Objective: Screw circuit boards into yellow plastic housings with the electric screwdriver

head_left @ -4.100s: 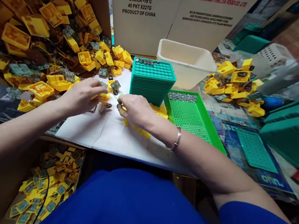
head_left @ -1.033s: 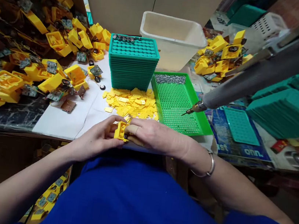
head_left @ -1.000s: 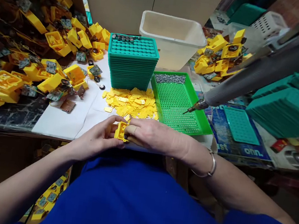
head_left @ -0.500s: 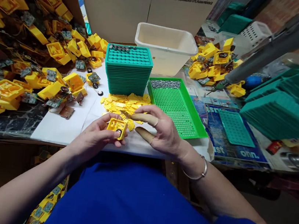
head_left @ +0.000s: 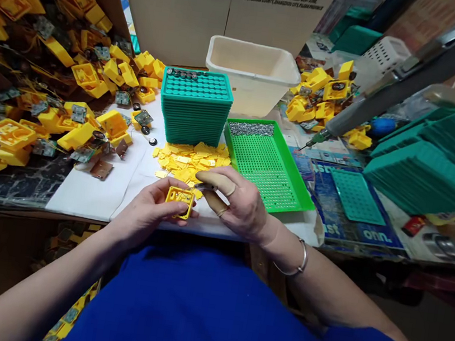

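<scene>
My left hand (head_left: 155, 205) is closed around a small open yellow plastic housing (head_left: 180, 199), with the thumb pressed over its inside. Thin wires show at the housing's upper edge. Beside it, my right hand (head_left: 236, 200), wearing tan finger cots, pinches a small dark grey piece (head_left: 208, 187) that the fingers partly cover; its kind is unclear. Just beyond both hands lies a pile of flat yellow plastic pieces (head_left: 190, 159) on white paper.
Behind the pile stand stacked teal trays (head_left: 195, 112) and a whitish bin (head_left: 250, 83). A green perforated tray (head_left: 270, 168) holds screws. Yellow housings with circuit boards (head_left: 86, 122) crowd the left. An electric screwdriver (head_left: 335, 123) hangs at right, near more teal trays (head_left: 430, 171).
My right fingers have closed together on the small dark piece near the housing. My left thumb has shifted over the housing's inside. The screwdriver has swung down and left.
</scene>
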A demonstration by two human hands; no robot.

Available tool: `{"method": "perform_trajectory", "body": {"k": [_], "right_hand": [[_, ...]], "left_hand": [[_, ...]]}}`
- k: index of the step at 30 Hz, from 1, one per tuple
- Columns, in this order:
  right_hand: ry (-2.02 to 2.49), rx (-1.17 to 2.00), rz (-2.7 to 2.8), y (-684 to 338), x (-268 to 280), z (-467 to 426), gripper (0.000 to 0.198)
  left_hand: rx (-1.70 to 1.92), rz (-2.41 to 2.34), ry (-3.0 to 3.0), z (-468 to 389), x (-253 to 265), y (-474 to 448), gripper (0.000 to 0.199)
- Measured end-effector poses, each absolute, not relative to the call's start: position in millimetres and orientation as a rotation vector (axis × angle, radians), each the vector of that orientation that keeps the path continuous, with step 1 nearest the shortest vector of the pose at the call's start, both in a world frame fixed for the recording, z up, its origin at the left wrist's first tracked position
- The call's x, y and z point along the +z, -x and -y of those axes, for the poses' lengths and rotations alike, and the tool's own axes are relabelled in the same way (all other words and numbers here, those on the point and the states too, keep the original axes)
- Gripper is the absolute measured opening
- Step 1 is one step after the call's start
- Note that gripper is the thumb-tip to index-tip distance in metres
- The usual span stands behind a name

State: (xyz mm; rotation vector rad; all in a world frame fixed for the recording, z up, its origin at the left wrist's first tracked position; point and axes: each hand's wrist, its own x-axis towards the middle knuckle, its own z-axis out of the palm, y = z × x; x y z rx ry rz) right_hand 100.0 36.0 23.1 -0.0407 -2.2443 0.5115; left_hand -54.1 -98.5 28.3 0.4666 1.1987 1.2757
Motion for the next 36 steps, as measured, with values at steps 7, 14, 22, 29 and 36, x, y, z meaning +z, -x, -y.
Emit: {"method": "perform_trajectory", "body": {"k": [7, 14, 22, 29, 36], "right_hand": [[0.072, 0.491, 2.225, -104, 14, -15, 0.029], [-0.086, 0.373, 2.342, -112, 9, -12, 0.027], [-0.102, 0.427, 2.260, -112, 7, -11, 0.016], [-0.177, 0.113, 2.401, -114, 25, -4, 0.020], [0.108, 0.528, 2.501, -106, 27, -14, 0.023]], "left_hand": [[1.468, -1.245, -0.422, 90, 19, 47, 0.035], [1.364, -1.176, -0.463, 92, 27, 52, 0.036], [1.403, -1.199, -0.658, 94, 20, 49, 0.030], [1.352, -1.424, -0.792, 94, 17, 47, 0.021], [1.273, -1.195, -0.556, 95, 15, 49, 0.026]]}}
